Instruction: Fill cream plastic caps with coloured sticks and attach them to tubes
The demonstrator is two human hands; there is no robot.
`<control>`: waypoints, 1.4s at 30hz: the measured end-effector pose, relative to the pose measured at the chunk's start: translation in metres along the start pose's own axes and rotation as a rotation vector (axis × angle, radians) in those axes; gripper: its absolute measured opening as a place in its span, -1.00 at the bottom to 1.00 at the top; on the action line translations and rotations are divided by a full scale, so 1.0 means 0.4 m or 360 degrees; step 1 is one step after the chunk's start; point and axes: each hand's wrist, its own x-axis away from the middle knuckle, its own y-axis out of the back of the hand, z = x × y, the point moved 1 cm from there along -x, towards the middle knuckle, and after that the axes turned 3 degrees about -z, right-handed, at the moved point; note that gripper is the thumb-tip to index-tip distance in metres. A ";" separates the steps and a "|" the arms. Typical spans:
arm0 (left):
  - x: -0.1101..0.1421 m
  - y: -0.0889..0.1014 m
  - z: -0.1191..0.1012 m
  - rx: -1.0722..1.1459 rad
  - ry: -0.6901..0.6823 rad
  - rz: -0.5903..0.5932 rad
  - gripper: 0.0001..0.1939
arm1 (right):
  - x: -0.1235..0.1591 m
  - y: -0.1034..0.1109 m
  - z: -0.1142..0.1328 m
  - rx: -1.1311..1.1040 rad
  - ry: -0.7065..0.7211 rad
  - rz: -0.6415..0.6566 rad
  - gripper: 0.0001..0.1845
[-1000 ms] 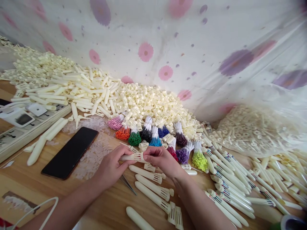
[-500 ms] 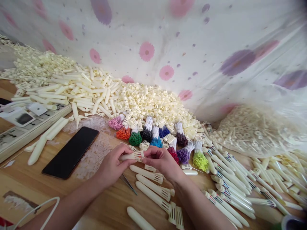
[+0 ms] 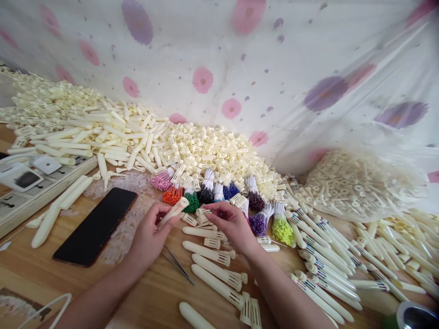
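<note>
My left hand (image 3: 147,235) is closed round a cream plastic tube (image 3: 173,211) that points up and to the right. My right hand (image 3: 230,224) is just right of it, with thumb and fingers pinched at a small slotted cream cap (image 3: 203,212) lying among a few loose caps. The two hands are apart. Below them, cream tubes with slotted caps (image 3: 207,252) lie in a row on the wooden table (image 3: 151,292). Thin metal tweezers (image 3: 176,264) lie by my left wrist. Bundles of coloured sticks (image 3: 192,201) fan out beyond my fingers.
A black phone (image 3: 96,226) lies at the left, beside a white power strip (image 3: 34,189). Heaps of slotted caps (image 3: 212,151) and plain tubes (image 3: 103,132) line the flowered sheet (image 3: 240,55). A clear bag of cream parts (image 3: 360,187) and several filled tubes (image 3: 325,260) lie at the right.
Both hands held one capped tube level between them. Now my left hand alone holds the tube, tilted upward, and my right hand has come off it and pinches at a loose cap.
</note>
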 end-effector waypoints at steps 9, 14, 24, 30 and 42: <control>-0.015 -0.028 0.012 0.0703 0.0395 0.0116 -0.79 | -0.118 -0.049 0.015 0.1590 0.1166 0.0471 -0.67; -0.009 -0.039 -0.007 0.0783 0.0683 0.0164 -0.73 | -0.167 -0.058 0.031 0.1800 0.1347 0.0703 -0.84; -0.008 -0.058 -0.003 0.0892 0.0808 0.0114 -0.60 | -0.140 -0.061 0.013 0.1891 0.1580 0.0616 -0.86; -0.016 -0.069 0.003 0.0887 0.0799 0.0125 -0.62 | -0.130 -0.072 -0.005 0.1787 0.1741 0.0540 -0.75; 0.010 -0.035 -0.021 0.0422 0.0276 0.0367 -0.70 | -0.021 0.074 0.062 -0.0412 0.0798 -0.0584 -0.90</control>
